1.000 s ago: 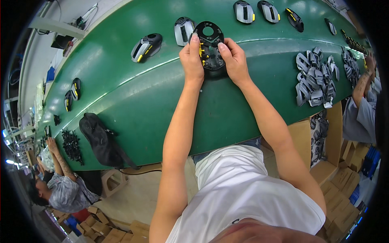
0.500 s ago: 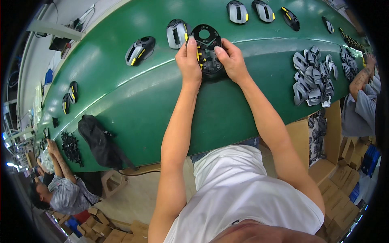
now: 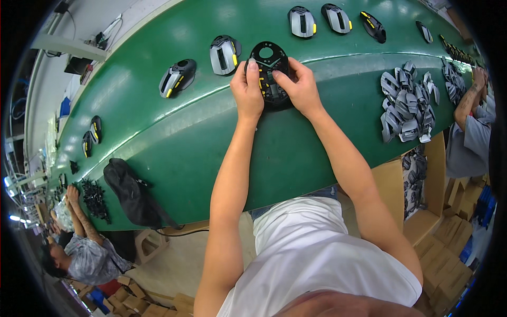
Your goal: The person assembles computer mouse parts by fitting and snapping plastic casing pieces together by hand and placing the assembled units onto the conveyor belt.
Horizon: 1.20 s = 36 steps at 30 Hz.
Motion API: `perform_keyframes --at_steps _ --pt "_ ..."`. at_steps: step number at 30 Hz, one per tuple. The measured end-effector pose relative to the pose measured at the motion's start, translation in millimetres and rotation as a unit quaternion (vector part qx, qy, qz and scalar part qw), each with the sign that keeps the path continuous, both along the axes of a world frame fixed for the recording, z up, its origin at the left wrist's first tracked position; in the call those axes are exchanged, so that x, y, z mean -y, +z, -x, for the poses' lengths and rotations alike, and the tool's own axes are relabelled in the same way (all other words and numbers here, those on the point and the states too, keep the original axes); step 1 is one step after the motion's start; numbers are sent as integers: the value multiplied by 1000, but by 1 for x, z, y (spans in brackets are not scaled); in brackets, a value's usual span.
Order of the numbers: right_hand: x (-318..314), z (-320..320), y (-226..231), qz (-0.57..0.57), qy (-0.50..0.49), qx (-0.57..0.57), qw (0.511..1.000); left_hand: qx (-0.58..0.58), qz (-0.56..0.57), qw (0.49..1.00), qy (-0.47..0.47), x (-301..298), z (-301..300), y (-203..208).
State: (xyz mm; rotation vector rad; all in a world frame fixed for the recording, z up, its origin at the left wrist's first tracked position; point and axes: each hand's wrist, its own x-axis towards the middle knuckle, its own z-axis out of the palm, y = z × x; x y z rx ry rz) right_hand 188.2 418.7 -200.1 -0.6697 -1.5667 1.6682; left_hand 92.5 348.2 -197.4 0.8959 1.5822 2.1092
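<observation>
Over the green table point(image 3: 296, 158), both of my hands hold a black computer mouse shell point(image 3: 274, 94), with a round hole at its far end and small yellow parts along its left side. My left hand point(image 3: 247, 96) is closed on the left edge, thumb on top. My right hand point(image 3: 304, 91) grips the right edge, its thumb pressing on the middle of the shell. Its underside is hidden. Just beyond my left hand lies a grey-and-black mouse shell point(image 3: 217, 56) with a yellow strip; another similar shell point(image 3: 170, 79) lies farther left.
A pile of grey shell pieces point(image 3: 406, 103) lies at right, above an open carton point(image 3: 388, 182) of parts. Several mouse shells point(image 3: 302, 24) line the far side. At left are a black cloth bag point(image 3: 125, 187), small black parts point(image 3: 95, 201) and a co-worker point(image 3: 97, 256); another co-worker point(image 3: 465, 142) is at right.
My right thumb has slid inward from the shell's right edge onto its middle. Both hands keep hold of the shell. The whole view has shifted slightly.
</observation>
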Motion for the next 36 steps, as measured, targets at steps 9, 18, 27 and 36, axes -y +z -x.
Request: perform_keyframes --at_steps 9,18,27,36 --pt "0 -1 -6 -4 21 -1 1000 65 15 997 -41 3 2 2" --pt "-5 -4 -12 -53 3 15 998 -79 49 995 40 2 -4 -5" --pt "-5 -4 -4 19 -8 -4 1000 -50 24 997 53 -6 -3 -3" --pt "-68 37 37 -229 -209 40 950 62 -47 996 43 -8 -2 -11"
